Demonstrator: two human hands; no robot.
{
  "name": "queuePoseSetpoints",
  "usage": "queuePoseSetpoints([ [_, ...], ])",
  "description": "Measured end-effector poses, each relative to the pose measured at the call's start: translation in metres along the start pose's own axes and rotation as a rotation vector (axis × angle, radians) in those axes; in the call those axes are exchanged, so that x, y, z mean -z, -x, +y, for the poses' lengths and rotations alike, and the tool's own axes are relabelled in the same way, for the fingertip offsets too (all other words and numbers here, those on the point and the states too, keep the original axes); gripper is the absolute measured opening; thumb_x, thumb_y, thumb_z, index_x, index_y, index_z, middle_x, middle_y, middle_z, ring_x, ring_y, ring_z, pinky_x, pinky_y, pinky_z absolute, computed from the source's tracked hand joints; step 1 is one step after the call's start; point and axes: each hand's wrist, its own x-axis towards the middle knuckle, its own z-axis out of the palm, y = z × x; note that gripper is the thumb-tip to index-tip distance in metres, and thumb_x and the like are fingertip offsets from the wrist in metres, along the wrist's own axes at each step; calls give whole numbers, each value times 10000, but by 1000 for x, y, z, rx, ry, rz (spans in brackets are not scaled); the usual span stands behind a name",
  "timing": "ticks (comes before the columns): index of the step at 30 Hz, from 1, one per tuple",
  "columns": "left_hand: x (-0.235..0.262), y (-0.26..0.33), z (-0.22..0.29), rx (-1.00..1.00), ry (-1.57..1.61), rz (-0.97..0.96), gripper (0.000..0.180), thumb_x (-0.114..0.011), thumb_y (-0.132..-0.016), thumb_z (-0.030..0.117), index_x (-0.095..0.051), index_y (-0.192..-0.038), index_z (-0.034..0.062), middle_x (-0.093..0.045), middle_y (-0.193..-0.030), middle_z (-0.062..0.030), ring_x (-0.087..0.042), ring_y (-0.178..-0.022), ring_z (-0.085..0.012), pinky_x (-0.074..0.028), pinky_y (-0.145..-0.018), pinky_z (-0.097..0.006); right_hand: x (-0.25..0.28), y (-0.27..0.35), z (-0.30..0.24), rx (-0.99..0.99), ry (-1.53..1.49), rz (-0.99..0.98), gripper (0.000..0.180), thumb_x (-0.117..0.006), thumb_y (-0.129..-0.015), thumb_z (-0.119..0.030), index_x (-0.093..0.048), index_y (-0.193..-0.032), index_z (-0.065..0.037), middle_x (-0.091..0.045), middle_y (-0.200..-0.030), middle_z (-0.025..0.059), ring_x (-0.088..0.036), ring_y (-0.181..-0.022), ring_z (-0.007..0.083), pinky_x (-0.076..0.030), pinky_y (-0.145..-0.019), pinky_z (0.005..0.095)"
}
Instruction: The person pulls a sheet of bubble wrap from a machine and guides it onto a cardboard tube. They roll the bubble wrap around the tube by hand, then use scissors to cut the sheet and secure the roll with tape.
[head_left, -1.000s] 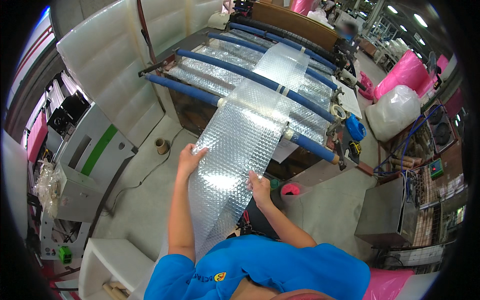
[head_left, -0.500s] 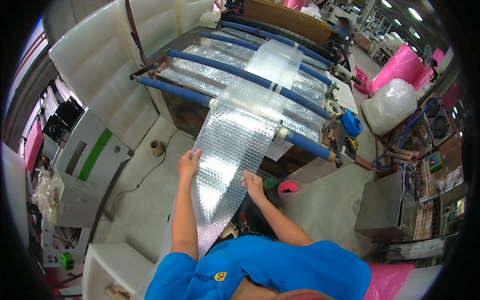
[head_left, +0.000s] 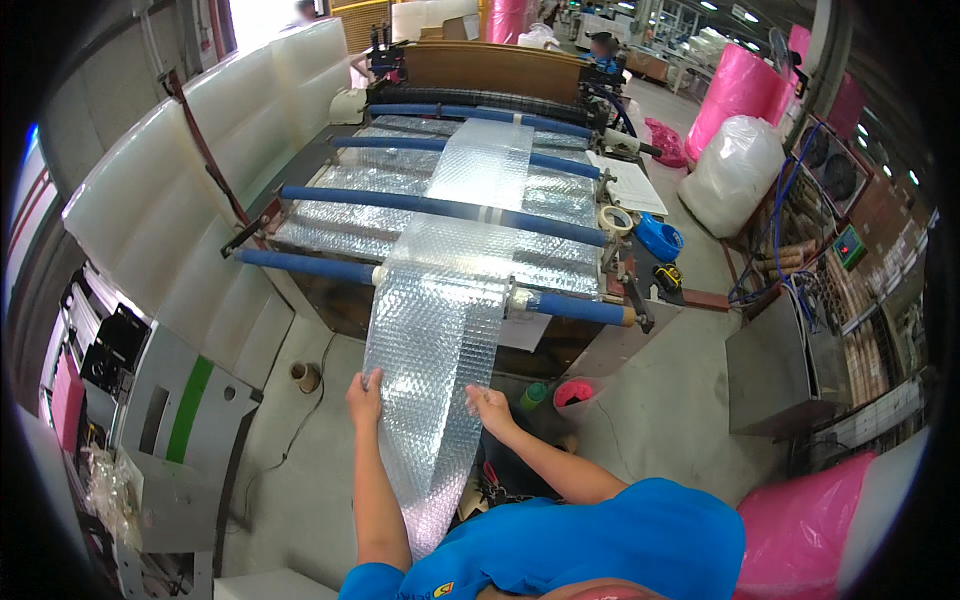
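Nearest me, I have my left hand (head_left: pixel 365 398) and right hand (head_left: pixel 488 408) pinching opposite edges of the bubble wrap (head_left: pixel 415 355), in front of the front roller (head_left: pixel 310 267). My view has just tilted upward, yet both hands stay similarly near that roller, so the hold seems unchanged. Beyond it, wrap crosses blue bars (head_left: pixel 350 197); past its right end lies a tape ring (head_left: pixel 603 222).

Runs as a long, clear strip of bubble wrap (head_left: pixel 425 360), evenly dimpled and glossy, along the row of blue rollers (head_left: pixel 310 265) and down past the front one, sloping toward the bottom of the view, held by both side edges, pinkish near its lower end.
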Motion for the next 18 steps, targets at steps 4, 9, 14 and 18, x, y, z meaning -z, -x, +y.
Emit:
queuePoseSetpoints([
  [4, -1, 3, -1, -57, 0, -40, 449, -680, -636, 379, -498, -756, -14, -558, -658, -143, -516, -577, -244, -410, -570, -348, 1, -1, 4, 23, 8, 9, 341, -510, -824, -334, -547, -688, -22, -506, -578, 10, -468, -521, 77, -380, -497, 212],
  [9, -3, 2, -4, -25, -3, -78, 465, -716, -592, 371, -507, -764, -7, -579, -690, -129, -539, -609, -245, -416, -582, -352, 1, 0, 2, 32, 53, 12, 335, -510, -825, -324, -552, -695, -17, -512, -578, 7, -470, -528, 68, -374, -493, 210],
  [14, -16, 3, -30, 3, 64, -134, 484, -707, -597, 382, -528, -845, 7, -595, -779, -139, -569, -718, -260, -427, -645, -345, 7, 3, 16, 41, 152, 52, 342, -509, -826, -310, -550, -661, -14, -512, -558, 12, -467, -507, 68, -368, -472, 212],
  [18, -20, -21, -9, -19, 18, -159, 520, -688, -603, 415, -536, -906, 21, -595, -840, -149, -571, -790, -282, -427, -686, -352, 8, -21, -3, 109, 124, 97, 346, -518, -820, -301, -540, -630, -14, -500, -540, 10, -455, -495, 71, -360, -462, 217],
])
